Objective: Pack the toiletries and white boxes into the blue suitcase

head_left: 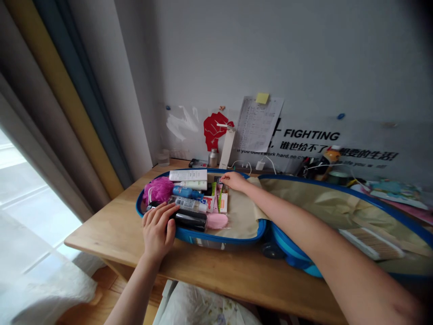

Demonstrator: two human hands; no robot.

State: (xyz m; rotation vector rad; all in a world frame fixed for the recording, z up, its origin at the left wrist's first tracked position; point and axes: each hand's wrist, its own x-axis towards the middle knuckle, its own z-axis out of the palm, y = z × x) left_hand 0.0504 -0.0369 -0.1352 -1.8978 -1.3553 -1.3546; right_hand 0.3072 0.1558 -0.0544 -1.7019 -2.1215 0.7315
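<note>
An open blue suitcase (pixel 237 234) lies on a wooden desk (pixel 111 230), its left half packed with toiletries. My left hand (pixel 157 228) rests on the near rim, fingers curled over a black bottle (pixel 189 220) lying on its side. My right hand (pixel 233 180) reaches to the far side of the case, fingers pinched at small packets (pixel 221 198) standing there; what it pinches is too small to name. A pink bath sponge (pixel 158 189), a white box (pixel 187 175), a blue-capped tube (pixel 184 192) and a pink item (pixel 217 221) also lie inside.
The suitcase's right half (pixel 338 203) has a beige lining and a striped pocket (pixel 372 241). Against the wall stand a small metal bottle (pixel 213 158), a charger with cable (pixel 260 164), a drink bottle (pixel 329 158) and papers. A curtain (pixel 67 113) hangs left.
</note>
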